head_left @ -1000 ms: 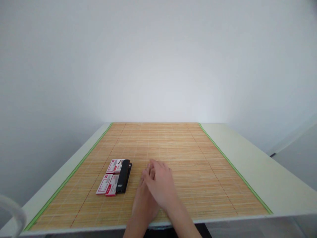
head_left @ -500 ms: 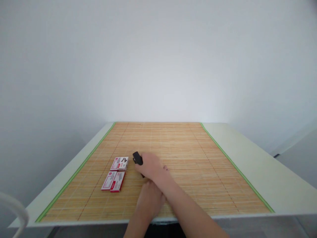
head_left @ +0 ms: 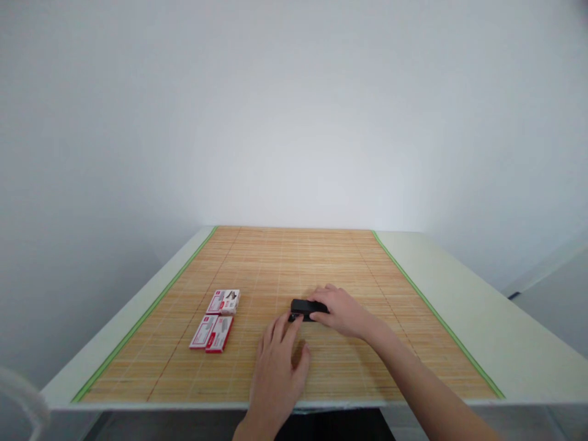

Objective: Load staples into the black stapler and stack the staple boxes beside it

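Note:
A black stapler (head_left: 301, 305) lies lengthwise across the bamboo mat, its nose to the left and a narrow gap showing between its top arm and base. My right hand (head_left: 337, 309) is closed around its rear half, thumb on the near side and fingers over the far side. My left hand (head_left: 279, 361) rests palm down in front of it, fingers stretched out and spread. Its fingertips touch the stapler's nose end. The part of the stapler under my right hand is hidden.
Several small red-and-white boxes (head_left: 219, 334) lie grouped on the mat to the left. The bamboo mat (head_left: 321, 257) has green edging and covers most of the white table (head_left: 441, 269). A white wall (head_left: 294, 122) stands behind. A blurred pale curved thing (head_left: 27, 392) shows at lower left.
My crossed hands have come apart. My right hand has moved right with the stapler, which has turned from slanted to crosswise. My left hand has spread its fingers and moved forward to the stapler's nose.

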Demonstrator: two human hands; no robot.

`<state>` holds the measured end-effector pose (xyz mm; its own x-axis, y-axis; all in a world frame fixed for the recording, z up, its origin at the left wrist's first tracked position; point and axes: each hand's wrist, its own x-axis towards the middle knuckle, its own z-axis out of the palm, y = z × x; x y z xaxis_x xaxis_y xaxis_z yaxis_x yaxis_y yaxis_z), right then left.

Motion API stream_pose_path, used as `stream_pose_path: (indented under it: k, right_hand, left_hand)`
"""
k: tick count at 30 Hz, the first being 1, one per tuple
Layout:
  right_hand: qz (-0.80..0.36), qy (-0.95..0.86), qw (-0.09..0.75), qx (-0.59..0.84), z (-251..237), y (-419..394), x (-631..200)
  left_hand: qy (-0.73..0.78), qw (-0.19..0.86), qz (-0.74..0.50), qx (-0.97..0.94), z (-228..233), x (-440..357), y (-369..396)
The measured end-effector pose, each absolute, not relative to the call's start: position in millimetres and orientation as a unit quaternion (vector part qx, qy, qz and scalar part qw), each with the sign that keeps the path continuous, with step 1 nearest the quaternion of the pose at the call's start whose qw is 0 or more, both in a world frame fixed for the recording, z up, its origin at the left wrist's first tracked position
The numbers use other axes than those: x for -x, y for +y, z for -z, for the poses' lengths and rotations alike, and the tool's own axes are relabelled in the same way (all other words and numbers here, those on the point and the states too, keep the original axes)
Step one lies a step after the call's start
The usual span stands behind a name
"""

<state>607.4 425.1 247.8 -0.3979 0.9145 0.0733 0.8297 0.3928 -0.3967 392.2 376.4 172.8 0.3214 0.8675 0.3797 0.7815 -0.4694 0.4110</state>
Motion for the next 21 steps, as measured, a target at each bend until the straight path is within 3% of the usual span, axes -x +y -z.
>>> stream_pose_path:
  k: [8,14,18,21]
  right_hand:
    - [-0.156,-0.814,0.131,0.544,-247,427,-599]
    - [-0.075,-0.782,0.163,0.597,-249,432,-559]
    - [-0.046,-0.738,0.267,0.619,-267,422,-578]
    - [-0.126,-0.687,0.327,0.636,-272,407,-614]
  left_hand:
    - [0.513,0.010,-0.230,-0.827,-168,-404,367]
    - [0.521,0.010,-0.219,-0.825,-168,-406,366]
    - [0.523,0.008,-0.232,-0.820,-168,-406,366]
    - [0.521,0.004,-0.240,-0.819,-168,-406,366]
